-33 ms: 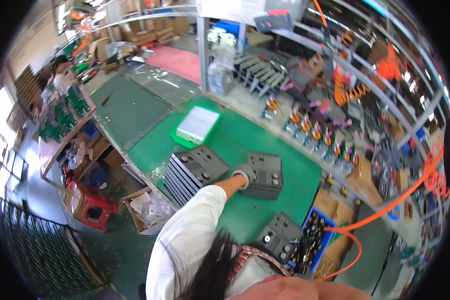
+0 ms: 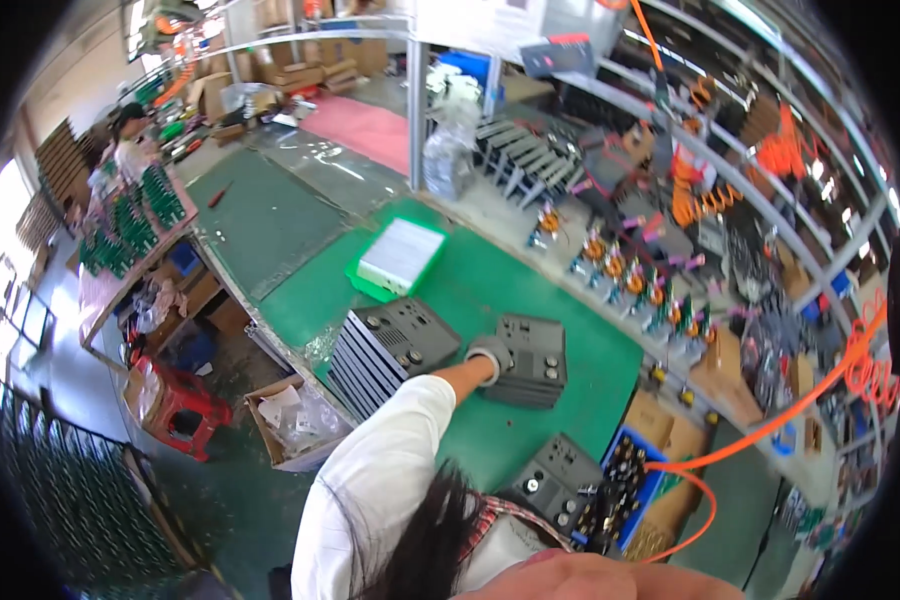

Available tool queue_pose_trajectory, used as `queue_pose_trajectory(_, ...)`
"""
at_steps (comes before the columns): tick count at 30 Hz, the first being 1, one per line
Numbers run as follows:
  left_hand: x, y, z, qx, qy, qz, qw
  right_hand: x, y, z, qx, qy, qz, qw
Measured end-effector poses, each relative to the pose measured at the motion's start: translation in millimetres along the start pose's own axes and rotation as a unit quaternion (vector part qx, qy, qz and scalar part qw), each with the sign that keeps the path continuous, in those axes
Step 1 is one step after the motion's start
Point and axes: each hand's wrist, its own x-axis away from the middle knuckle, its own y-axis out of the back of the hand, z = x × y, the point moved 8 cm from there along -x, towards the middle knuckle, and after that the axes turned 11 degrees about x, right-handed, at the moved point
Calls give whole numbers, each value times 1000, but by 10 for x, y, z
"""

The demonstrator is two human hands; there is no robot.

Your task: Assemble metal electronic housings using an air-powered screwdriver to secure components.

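My left hand [image 2: 488, 358], in a grey glove, is at the left edge of a stack of dark grey panels [image 2: 530, 350] with round knobs or holes. Its fingers curl over that edge, closed on a panel. To the left, several more grey panels [image 2: 410, 330] lean together in a slanted row. Another dark grey panel [image 2: 555, 480], with round fittings on its face, lies close to my body. My right hand is mostly hidden near the blue bin [image 2: 653, 490] of small dark and brass-coloured parts; its fingers cannot be made out.
A white block-like stack in a green tray [image 2: 375, 282] stands farther back on the green mat. An orange air hose [image 2: 740, 445] crosses at right. Circuit boards with copper coils [image 2: 615, 268] line the far ledge. A carton [image 2: 300, 425] and red stool [image 2: 175, 410] stand at left.
The view has shifted slightly. My left hand stays at the edge of the panel stack; nothing else has visibly moved.
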Motion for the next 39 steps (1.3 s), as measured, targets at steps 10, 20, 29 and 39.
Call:
queue_pose_trajectory(10, 1433, -977, -508, 75, -226, 158, 958, 134, 296, 721, -143, -92, 166, 971)
queue_pose_trajectory(20, 1886, -1118, -932, -50, -347, 191, 917, -259, 11, 188, 92, 20, 180, 979)
queue_pose_trajectory(29, 1363, -2070, -467, 140, -321, 76, 934, -47, -48, 79, 40, -5, 164, 986)
queue_pose_trajectory(39, 1557, -1844, -529, 193, -222, 156, 943, -16, -209, -14, 91, 12, 207, 974)
